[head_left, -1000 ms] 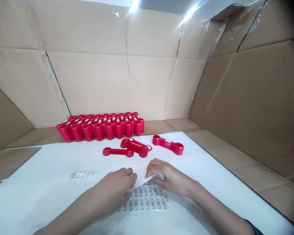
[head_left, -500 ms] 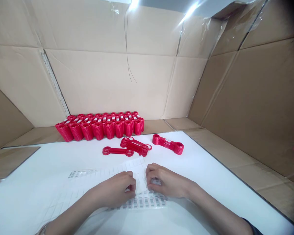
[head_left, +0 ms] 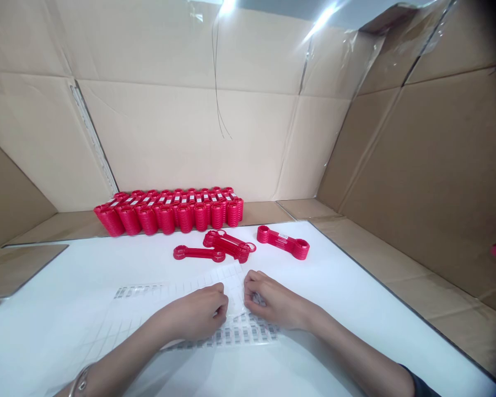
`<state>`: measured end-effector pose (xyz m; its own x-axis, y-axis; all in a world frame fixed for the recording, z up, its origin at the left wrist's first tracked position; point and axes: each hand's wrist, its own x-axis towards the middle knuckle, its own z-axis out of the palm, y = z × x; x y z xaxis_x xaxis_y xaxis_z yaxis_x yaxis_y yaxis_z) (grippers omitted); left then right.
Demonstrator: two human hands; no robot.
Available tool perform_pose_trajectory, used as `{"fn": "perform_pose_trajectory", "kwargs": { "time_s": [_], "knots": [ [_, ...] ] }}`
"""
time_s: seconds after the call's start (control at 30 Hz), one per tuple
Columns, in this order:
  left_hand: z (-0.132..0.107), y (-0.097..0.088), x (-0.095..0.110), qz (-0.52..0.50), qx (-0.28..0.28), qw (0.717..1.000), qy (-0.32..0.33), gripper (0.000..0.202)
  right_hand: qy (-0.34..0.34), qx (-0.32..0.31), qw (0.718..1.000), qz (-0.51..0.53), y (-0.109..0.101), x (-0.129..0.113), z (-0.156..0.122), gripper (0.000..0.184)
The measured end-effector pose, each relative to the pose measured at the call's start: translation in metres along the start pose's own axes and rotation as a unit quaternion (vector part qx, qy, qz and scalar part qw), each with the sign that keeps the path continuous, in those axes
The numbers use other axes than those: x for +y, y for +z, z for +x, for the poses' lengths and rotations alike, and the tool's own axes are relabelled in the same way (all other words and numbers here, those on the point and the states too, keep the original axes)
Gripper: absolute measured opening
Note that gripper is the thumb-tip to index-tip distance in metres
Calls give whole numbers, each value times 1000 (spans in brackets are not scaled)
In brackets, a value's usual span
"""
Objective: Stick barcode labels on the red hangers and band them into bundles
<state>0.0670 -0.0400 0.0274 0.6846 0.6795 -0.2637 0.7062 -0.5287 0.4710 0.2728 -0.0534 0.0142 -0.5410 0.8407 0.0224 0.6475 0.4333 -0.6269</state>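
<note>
left fingers (head_left: pixel 222 302): curled in close at the near part of the pale sheet (i cannot tell whether they pinch it)
right fingers (head_left: pixel 251 285): bent narrow beside the sheet's right edge, something pale showing in the gap, too blurred to name
pale sheet (head_left: pixel 227 274): faintly gridded, between the hands and stretching left beyond the left forearm
label sheet (head_left: pixel 248 334): rows of small printed labels, flat on the counter (head_left: pixel 355 309), partly under the pale sheet and the hands
loose red pieces (head_left: pixel 227 246): a heap just beyond the sheets, rings at both ends, a slimmer bundle (head_left: pixel 198 253) at its left
red stack (head_left: pixel 283 242): tilted, white label on top, right of the heap
red row (head_left: pixel 169 216): many stacks side by side, before the cardboard wall (head_left: pixel 182 138)
</note>
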Motion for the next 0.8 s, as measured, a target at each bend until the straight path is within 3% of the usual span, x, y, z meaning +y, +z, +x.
{"fn": "perform_pose_trajectory", "kwargs": {
  "time_s": [0.2,0.43,0.8],
  "knots": [
    [0,5,-1,-29,15,999,-1,12,20,-20,999,34,-6,-3,0,10],
    [7,24,6,-55,83,995,-21,24,31,-64,995,65,-11,2,-5,9],
    [10,24,4,-33,80,996,-15,28,66,-31,996,44,-11,-1,-3,11]
  ]
}}
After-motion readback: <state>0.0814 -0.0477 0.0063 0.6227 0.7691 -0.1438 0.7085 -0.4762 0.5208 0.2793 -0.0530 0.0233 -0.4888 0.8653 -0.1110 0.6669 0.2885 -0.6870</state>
